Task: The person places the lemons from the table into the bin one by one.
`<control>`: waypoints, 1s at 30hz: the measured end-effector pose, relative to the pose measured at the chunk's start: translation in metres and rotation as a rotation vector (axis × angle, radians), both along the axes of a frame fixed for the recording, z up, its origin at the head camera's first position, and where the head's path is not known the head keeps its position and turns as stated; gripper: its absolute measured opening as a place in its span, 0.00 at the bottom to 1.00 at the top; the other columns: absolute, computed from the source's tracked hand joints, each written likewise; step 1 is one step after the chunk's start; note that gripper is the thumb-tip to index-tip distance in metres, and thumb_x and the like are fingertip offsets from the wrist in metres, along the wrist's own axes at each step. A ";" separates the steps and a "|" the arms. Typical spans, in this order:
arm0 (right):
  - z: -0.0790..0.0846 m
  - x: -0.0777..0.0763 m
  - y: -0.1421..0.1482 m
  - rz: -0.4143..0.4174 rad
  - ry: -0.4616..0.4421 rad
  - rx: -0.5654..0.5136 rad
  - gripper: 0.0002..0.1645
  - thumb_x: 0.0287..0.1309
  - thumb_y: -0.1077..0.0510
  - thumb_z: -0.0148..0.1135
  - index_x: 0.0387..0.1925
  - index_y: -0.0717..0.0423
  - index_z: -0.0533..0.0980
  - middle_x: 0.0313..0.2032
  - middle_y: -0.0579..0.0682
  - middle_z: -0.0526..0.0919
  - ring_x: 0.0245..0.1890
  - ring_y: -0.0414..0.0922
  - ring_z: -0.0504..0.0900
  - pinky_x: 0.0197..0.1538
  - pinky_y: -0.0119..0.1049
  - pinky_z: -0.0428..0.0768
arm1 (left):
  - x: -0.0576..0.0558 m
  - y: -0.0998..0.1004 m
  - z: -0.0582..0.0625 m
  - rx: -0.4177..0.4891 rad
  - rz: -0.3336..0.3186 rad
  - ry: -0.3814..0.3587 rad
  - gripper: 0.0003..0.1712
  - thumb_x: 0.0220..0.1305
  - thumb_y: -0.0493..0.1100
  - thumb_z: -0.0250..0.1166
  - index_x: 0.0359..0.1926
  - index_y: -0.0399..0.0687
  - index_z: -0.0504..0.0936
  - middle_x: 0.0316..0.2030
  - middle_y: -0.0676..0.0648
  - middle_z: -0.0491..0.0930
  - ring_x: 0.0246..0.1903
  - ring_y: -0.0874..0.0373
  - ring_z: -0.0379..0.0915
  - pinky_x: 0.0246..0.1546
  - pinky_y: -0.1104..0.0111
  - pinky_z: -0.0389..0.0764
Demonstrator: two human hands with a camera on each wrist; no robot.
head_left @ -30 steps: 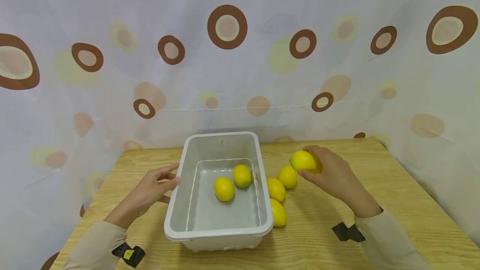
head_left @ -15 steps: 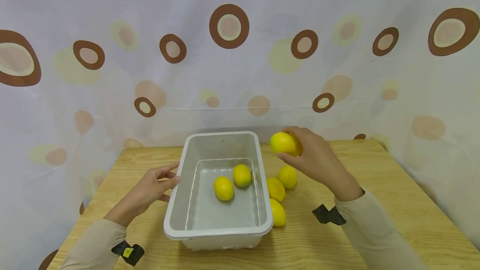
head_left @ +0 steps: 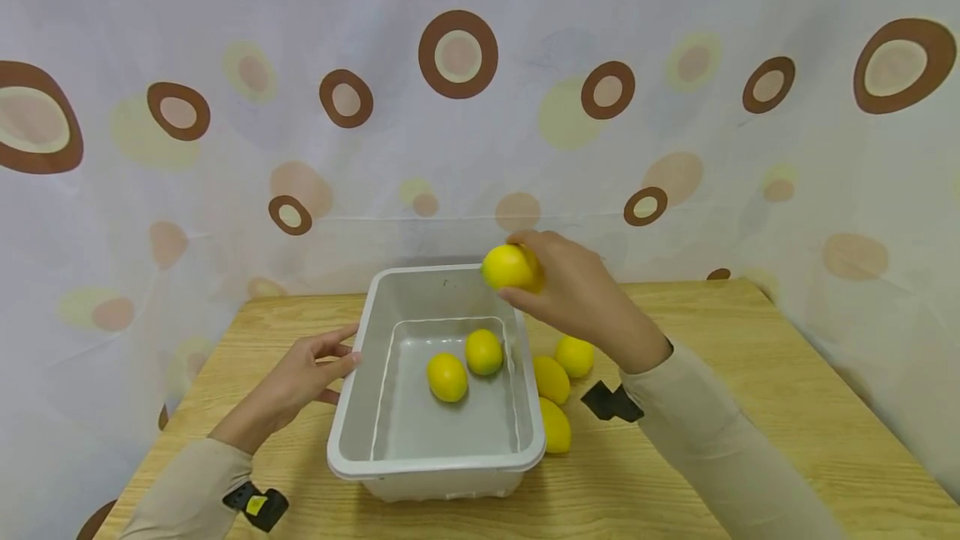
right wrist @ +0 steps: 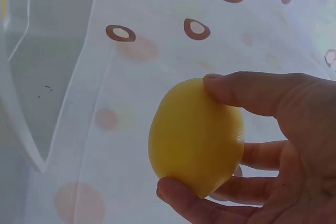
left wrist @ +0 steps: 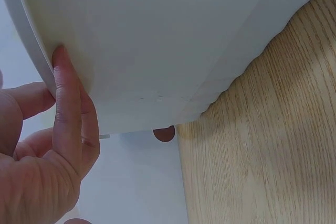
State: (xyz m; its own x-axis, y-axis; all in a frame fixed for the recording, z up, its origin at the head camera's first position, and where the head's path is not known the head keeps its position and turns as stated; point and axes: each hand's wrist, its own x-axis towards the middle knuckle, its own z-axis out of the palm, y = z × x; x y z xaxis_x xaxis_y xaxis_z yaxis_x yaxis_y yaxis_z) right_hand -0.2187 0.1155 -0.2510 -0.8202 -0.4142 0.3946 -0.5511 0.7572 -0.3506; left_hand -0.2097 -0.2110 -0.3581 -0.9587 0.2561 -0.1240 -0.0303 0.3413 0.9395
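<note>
My right hand (head_left: 573, 290) holds a yellow lemon (head_left: 510, 267) between thumb and fingers, raised over the far right corner of a grey plastic bin (head_left: 437, 467). In the right wrist view the held lemon (right wrist: 195, 137) shows whole, with the thumb on one side and fingertips on the other. My left hand (head_left: 303, 373) pinches the bin's left rim; in the left wrist view the thumb is at the rim and the fingers (left wrist: 67, 111) lie along the outer wall. Inside the bin, two lemons rest on the floor, one left (head_left: 447, 377) and one right (head_left: 483, 352).
Three more lemons lie on the wooden table (head_left: 675, 457) along the bin's right side: a far one (head_left: 574, 356), a middle one (head_left: 552, 379) and a near one (head_left: 556, 426), the latter two partly hidden by the rim. A patterned curtain (head_left: 480, 148) hangs behind the table.
My right hand has carried its lemon leftward and up, from above the table lemons to over the bin's far right corner. The left hand and the bin have stayed put.
</note>
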 end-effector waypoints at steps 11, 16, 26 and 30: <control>0.007 -0.021 -0.046 0.086 -0.031 0.061 0.28 0.46 0.49 0.64 0.48 0.58 0.70 0.36 0.47 0.77 0.31 0.43 0.72 0.34 0.33 0.73 | 0.000 0.001 0.001 -0.004 -0.008 0.003 0.34 0.60 0.45 0.58 0.65 0.47 0.57 0.45 0.36 0.70 0.40 0.51 0.74 0.30 0.58 0.81; -0.005 -0.035 -0.065 0.084 -0.103 0.106 0.27 0.45 0.48 0.64 0.46 0.56 0.71 0.32 0.46 0.76 0.30 0.42 0.72 0.34 0.31 0.72 | 0.001 0.001 0.002 -0.001 -0.016 0.004 0.33 0.61 0.44 0.57 0.65 0.47 0.57 0.45 0.36 0.70 0.40 0.50 0.74 0.30 0.58 0.81; -0.040 -0.057 -0.096 0.052 -0.274 0.173 0.28 0.45 0.46 0.65 0.46 0.56 0.72 0.36 0.45 0.77 0.32 0.42 0.72 0.35 0.31 0.71 | 0.001 0.000 0.001 -0.012 -0.008 -0.004 0.34 0.60 0.44 0.58 0.66 0.46 0.56 0.45 0.36 0.70 0.40 0.51 0.74 0.30 0.58 0.81; -0.053 -0.063 -0.102 0.035 -0.342 0.177 0.27 0.44 0.48 0.66 0.45 0.56 0.72 0.36 0.46 0.76 0.33 0.42 0.71 0.34 0.30 0.71 | 0.001 0.001 0.002 -0.014 -0.010 0.000 0.34 0.60 0.45 0.58 0.66 0.47 0.57 0.45 0.36 0.69 0.40 0.51 0.74 0.30 0.58 0.81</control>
